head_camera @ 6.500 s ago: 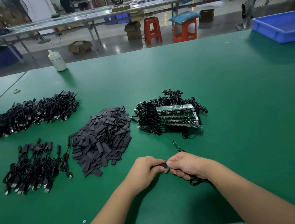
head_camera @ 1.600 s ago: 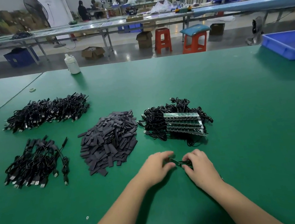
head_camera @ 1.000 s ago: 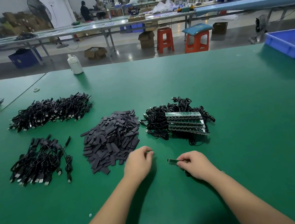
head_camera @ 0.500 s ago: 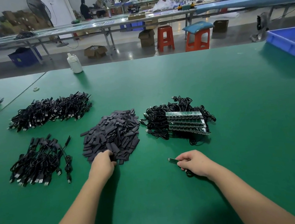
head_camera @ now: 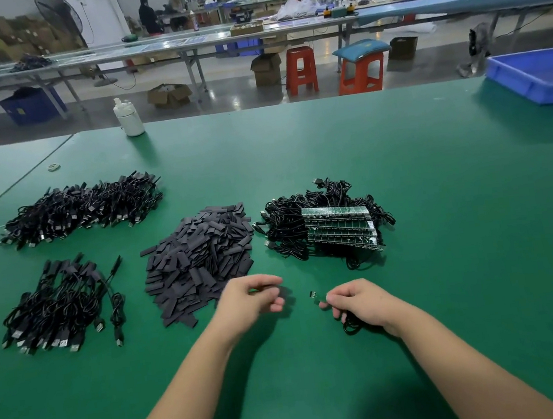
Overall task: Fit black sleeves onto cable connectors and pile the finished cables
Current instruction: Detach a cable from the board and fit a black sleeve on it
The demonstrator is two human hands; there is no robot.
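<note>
Pinching a small connector [head_camera: 317,297] at lower centre, right hand [head_camera: 361,304] also curls round its cable [head_camera: 350,327]; left hand [head_camera: 249,300], fingers curled, contents unclear, just right of sleeve pile [head_camera: 199,257].

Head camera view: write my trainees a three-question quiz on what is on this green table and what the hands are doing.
1. True or false: the right hand pinches a green connector board.
2. The pile of black sleeves lies: A) between the near-left cable pile and the cables with green boards; B) in the blue tray; C) on the floor.
3. Fill in: the white bottle stands at the table's ___ edge.

Key: 1 true; 2 A; 3 far.
</note>
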